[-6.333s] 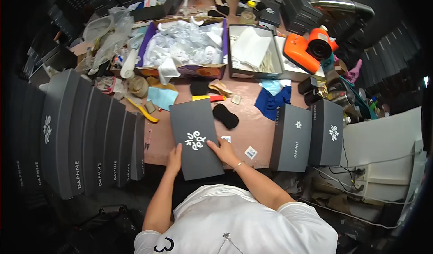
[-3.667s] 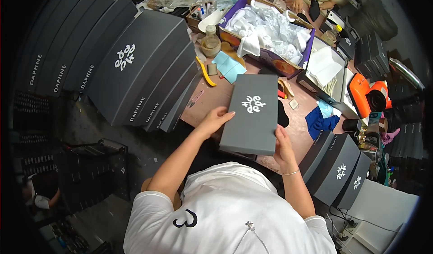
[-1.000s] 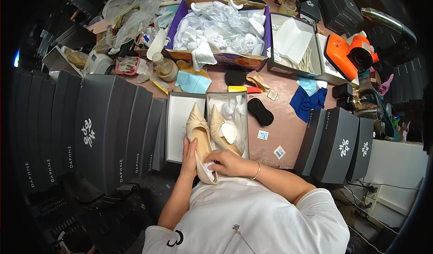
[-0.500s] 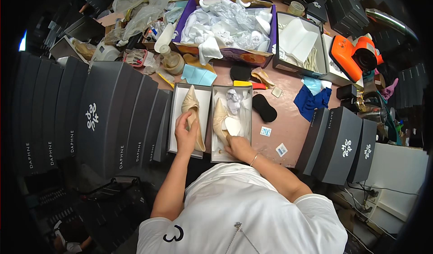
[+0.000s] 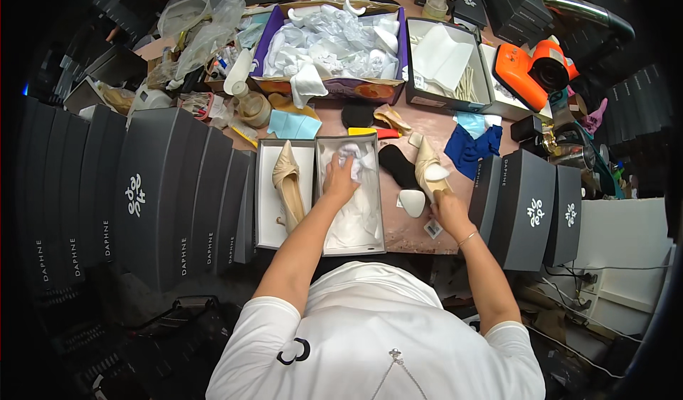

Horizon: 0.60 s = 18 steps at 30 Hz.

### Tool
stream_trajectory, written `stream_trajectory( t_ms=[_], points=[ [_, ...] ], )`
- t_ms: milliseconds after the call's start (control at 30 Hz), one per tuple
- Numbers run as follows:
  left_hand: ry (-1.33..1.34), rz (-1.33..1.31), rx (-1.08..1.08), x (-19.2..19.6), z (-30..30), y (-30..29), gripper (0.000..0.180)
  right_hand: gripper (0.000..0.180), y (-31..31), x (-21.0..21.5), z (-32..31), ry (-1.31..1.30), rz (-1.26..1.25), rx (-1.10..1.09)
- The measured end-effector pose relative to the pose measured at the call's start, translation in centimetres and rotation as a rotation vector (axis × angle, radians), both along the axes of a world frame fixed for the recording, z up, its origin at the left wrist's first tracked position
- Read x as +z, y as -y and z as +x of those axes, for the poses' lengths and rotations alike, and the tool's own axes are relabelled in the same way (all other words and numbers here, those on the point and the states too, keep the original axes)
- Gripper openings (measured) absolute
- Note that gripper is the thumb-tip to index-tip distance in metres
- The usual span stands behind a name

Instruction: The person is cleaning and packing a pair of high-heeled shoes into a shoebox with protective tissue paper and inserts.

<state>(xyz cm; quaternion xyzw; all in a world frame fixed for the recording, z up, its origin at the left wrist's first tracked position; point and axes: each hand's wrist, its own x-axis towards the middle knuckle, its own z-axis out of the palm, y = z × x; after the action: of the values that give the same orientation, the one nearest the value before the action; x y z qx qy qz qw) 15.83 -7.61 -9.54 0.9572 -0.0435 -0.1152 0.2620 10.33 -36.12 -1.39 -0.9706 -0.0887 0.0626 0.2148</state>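
Within the grey box (image 5: 381, 208), my left hand (image 5: 341, 182) rests its fingers on crumpled white paper (image 5: 348, 149); I cannot tell whether they pinch it. Over the pink tabletop (image 5: 400, 233), right of the box, my right hand (image 5: 452, 212) pinches the heel end of one beige shoe (image 5: 427, 161). The matching shoe (image 5: 286, 177) lies in the adjacent white-lined tray (image 5: 266, 187), toe away from me.

White lettering (image 5: 134, 194) marks stacked grey boxes (image 5: 160, 222), a black character (image 5: 306, 348) the shirt (image 5: 370, 322).

shoe workshop, rows of grey shoeboxes (image 5: 155, 201)
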Motion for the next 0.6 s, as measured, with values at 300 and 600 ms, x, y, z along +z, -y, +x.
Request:
stream_trajectory(
  t_ms=[300, 600],
  points=[
    [-0.045, -0.274, 0.077, 4.9, -5.2, -3.5, 0.041, 0.022, -14.1, -3.4, -3.0, 0.233, 0.161, 0.587],
    [0.062, -0.62, 0.637, 5.5, -7.2, -8.2, 0.028, 0.017, -14.3, -5.6, -1.8, -0.389, 0.367, 0.651]
  ],
)
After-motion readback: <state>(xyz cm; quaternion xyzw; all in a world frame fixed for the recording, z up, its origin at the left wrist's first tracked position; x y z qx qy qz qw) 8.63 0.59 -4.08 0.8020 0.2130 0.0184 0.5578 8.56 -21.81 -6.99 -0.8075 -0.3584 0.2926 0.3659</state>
